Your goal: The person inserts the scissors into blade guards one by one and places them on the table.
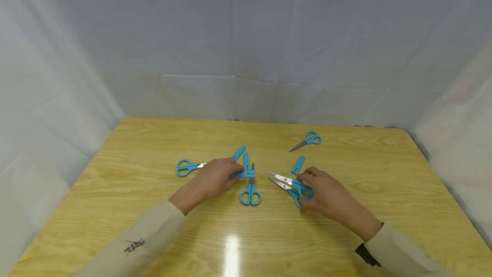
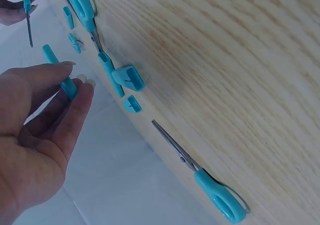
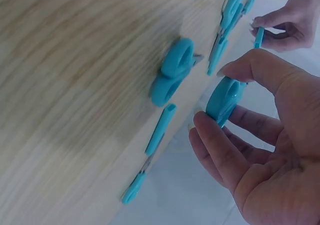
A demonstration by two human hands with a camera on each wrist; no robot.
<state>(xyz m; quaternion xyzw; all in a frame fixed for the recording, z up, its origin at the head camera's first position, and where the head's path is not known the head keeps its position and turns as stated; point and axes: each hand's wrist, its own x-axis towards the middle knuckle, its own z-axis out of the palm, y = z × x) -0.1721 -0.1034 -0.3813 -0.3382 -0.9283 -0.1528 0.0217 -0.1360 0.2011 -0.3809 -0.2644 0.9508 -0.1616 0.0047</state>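
My left hand pinches a blue scissors cover between thumb and fingertips, held above the table in the left wrist view. My right hand grips a pair of blue-handled scissors by its handles, its bare blades pointing left in the head view. Just below it on the table lies another pair of scissors. Between the hands, more scissors lie with handles toward me. Beyond my left hand are loose blue covers, some partly hidden by it.
At the left lies a pair of scissors, its blades partly behind my left hand. A single cover rests beyond my right hand. Farther back is another pair of scissors. White sheeting hangs behind the wooden table.
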